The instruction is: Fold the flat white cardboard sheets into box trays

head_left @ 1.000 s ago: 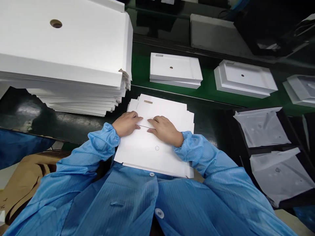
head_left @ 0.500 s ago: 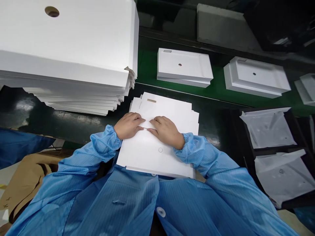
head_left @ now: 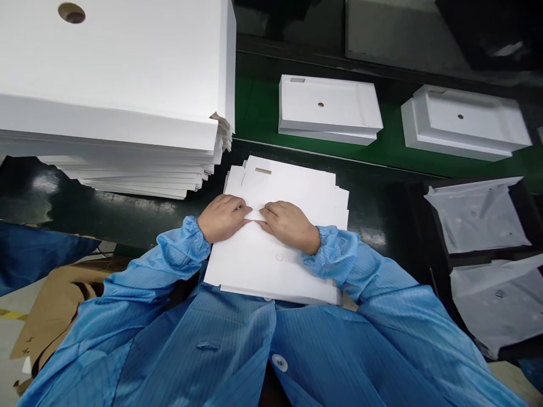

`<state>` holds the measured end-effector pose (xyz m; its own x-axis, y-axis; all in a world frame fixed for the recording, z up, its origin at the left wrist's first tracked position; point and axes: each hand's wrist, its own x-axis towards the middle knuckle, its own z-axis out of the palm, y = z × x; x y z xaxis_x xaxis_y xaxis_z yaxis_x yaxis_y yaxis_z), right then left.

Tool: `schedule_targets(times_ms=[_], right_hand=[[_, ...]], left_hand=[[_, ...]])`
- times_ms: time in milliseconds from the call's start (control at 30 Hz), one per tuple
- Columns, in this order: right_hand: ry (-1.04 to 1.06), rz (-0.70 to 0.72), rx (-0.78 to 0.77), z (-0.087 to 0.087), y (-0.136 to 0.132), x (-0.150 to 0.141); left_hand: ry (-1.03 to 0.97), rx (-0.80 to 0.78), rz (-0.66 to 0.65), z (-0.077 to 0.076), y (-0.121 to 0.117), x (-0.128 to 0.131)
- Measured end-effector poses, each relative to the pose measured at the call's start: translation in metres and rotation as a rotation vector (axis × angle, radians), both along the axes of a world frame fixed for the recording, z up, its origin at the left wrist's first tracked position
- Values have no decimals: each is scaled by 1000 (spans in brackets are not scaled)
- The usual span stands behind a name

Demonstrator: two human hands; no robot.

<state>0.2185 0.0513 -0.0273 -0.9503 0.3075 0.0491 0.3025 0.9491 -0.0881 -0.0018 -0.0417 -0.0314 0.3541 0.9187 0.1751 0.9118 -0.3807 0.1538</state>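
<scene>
- Left hand [head_left: 224, 217] and right hand [head_left: 289, 226] pinch a slightly raised edge of the white card [head_left: 254, 260], fingertips nearly meeting.
- The card lies mid-table, close to the blue coat [head_left: 212, 328].
- White stack [head_left: 139, 130] stands beyond, leftward.

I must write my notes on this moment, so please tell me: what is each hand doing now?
Left hand: fingers closed on white sheet.
Right hand: fingers closed on same sheet.

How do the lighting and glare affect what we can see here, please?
In the head view, pale glare patches mark the dark bench; the central white card and the big white stack look bright, with little surface detail; the upper right corner falls into near-black.
</scene>
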Motion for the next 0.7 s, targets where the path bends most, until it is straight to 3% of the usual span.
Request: schedule_targets(times_ms=[400,700], right_hand=[[-31,106,-12,9,5,6],[-70,76,-48,19,5,8]], left_hand=[[-7,64,-53,3,1,3],[58,61,-75,11,4,7]])
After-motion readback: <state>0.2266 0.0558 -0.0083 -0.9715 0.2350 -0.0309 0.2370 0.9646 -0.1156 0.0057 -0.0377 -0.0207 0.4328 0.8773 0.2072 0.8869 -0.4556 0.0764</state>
